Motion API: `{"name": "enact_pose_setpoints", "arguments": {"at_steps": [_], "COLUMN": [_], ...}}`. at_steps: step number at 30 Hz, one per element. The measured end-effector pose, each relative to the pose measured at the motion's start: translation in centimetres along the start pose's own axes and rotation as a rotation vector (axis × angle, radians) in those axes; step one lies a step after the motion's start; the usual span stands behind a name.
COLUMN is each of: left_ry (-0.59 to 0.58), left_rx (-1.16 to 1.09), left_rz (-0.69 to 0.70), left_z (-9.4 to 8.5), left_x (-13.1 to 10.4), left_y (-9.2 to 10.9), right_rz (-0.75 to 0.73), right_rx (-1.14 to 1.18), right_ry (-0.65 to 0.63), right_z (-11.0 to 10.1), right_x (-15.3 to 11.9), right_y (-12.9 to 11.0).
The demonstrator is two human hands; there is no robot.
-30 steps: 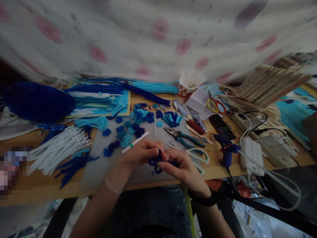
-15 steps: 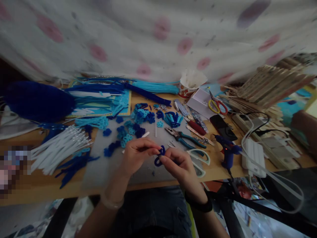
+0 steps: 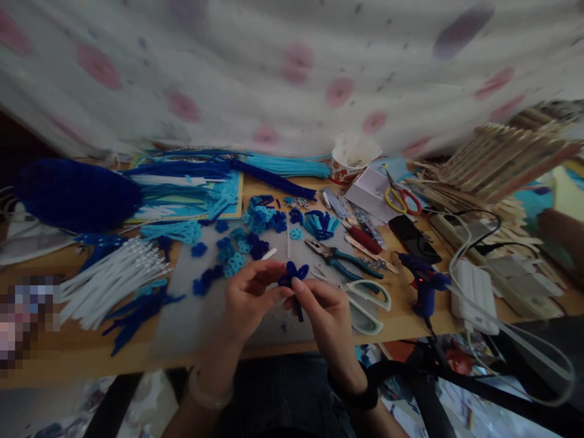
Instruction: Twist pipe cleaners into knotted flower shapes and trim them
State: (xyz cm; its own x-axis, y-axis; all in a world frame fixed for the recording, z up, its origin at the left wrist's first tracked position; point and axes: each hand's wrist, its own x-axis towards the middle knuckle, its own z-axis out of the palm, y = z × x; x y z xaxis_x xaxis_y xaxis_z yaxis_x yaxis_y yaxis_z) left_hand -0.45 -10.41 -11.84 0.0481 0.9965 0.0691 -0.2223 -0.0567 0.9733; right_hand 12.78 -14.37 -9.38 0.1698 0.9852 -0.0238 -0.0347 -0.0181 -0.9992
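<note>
Between my two hands is a dark blue looped fuzzy piece, its petal-like loops on top and a short stem pointing down. My right hand pinches it between thumb and fingers. From the left, my left hand has thumb and fingers closed on the edge of the same piece. Beyond my left hand lie dark and light blue fuzzy flowers on a grey mat. White-handled scissors rest just right of my right hand, with teal-handled pliers behind them.
A glue gun with a red light, a black phone and a white power block with cables are on the right. White stems lie left. A paper cup and wooden sticks stand behind.
The dark blue piece has turned in my fingers; its loops now spread at the top and a stem shows below. My right hand has shifted slightly left and down.
</note>
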Motion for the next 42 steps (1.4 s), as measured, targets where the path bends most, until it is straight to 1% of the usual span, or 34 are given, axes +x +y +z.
{"name": "enact_pose_setpoints", "arguments": {"at_steps": [2, 5, 8, 12, 15, 17, 19, 21, 22, 24, 25, 27, 28, 32, 35, 38, 39, 42], "left_ry": [0.028, 0.020, 0.018, 0.023, 0.018, 0.028, 0.034, -0.014, -0.055, -0.132, -0.149, -0.151, -0.138, -0.111, -0.095, -0.061, -0.067, -0.143], "left_rx": [0.094, 0.178, 0.230, 0.305, 0.336, 0.277, 0.140, 0.035, 0.024, 0.082, 0.125, 0.195, 0.218, 0.242, 0.193, 0.081, 0.051, 0.004], "left_rz": [0.028, 0.093, 0.166, 0.258, 0.246, 0.199, 0.137, 0.101, 0.113, 0.201, 0.265, 0.371, 0.389, 0.356, 0.342, 0.204, 0.149, 0.034], "left_z": [0.0, -0.2, -0.6, -1.1, -1.4, -1.5, -1.7, -1.8, -1.8, -1.7, -1.7, -1.6, -1.6, -1.6, -1.7, -2.0, -2.0, -1.9], "left_x": [0.0, 0.1, 0.3, 0.2, 0.1, 0.0, 0.1, 0.2, 0.3, 0.5, 0.6, 0.6, 0.6, 0.2, -0.2, -0.5, -0.4, 0.0], "left_y": [0.4, 0.7, 0.8, 0.7, 0.7, 0.7, 0.8, 1.0, 1.1, 1.4, 1.6, 1.9, 2.0, 2.1, 1.8, 1.6, 1.7, 2.2], "right_rz": [-0.013, -0.020, 0.012, 0.028, 0.022, 0.029, 0.032, 0.028, 0.026, 0.020, 0.019, 0.019, 0.019, 0.009, -0.013, -0.079, -0.118, -0.253], "right_rx": [-0.020, -0.048, 0.025, 0.140, 0.153, 0.184, 0.210, 0.217, 0.218, 0.230, 0.240, 0.262, 0.270, 0.264, 0.232, 0.121, 0.065, -0.096], "right_ry": [-0.027, -0.101, -0.151, -0.155, -0.151, -0.144, -0.130, -0.128, -0.134, -0.143, -0.146, -0.156, -0.164, -0.184, -0.169, -0.128, -0.114, -0.089], "right_z": [0.0, -0.3, -0.5, -0.2, 0.0, 0.1, 0.1, 0.1, 0.1, 0.1, 0.1, 0.2, 0.2, 0.2, 0.3, 0.4, 0.4, 0.3], "right_x": [-0.1, 0.0, -0.1, -0.5, -0.7, -0.7, -0.6, -0.5, -0.5, -0.5, -0.6, -0.7, -0.8, -1.0, -1.3, -1.3, -1.3, -1.1], "right_y": [-0.3, -0.5, -0.3, 0.0, -0.1, -0.2, -0.2, -0.2, -0.2, -0.2, -0.2, -0.2, -0.3, -0.4, -0.3, 0.0, 0.1, 0.1]}}
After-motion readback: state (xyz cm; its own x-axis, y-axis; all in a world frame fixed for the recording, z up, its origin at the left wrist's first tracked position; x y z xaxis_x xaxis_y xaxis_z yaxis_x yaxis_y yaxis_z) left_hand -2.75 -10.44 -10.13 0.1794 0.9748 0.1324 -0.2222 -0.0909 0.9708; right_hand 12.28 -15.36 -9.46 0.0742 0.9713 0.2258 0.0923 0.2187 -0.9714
